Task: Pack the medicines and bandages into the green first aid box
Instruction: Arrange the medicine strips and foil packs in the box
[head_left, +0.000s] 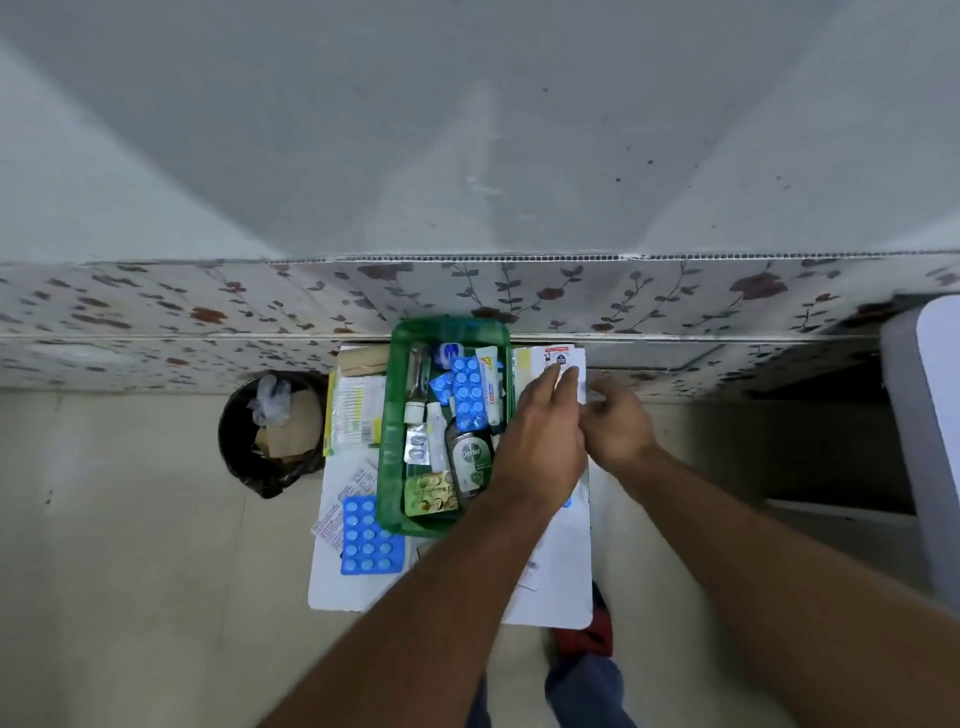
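The green first aid box (390, 467) stands on a small white table (566, 587). Inside it lie a blue blister strip (470, 389), a white tube (491, 387), a Dettol bottle (470, 460), a silver blister (417, 449) and a green-gold pack (431, 493). My left hand (540, 441) crosses over the box's right rim, its fingers pinching a white printed packet (560, 358) just right of the box. My right hand (618, 431) meets it at the packet's right edge, fingers curled and blurred. Another blue blister strip (371, 535) lies on the table, left of the box.
A yellow-white carton (353, 410) and a brown roll (363, 358) lie left of the box. Paper leaflets (358, 480) lie under the loose strip. A black bin (270, 431) with rubbish stands on the floor at the left. A flowered wall runs behind, and grey-white furniture (930, 415) stands at the right.
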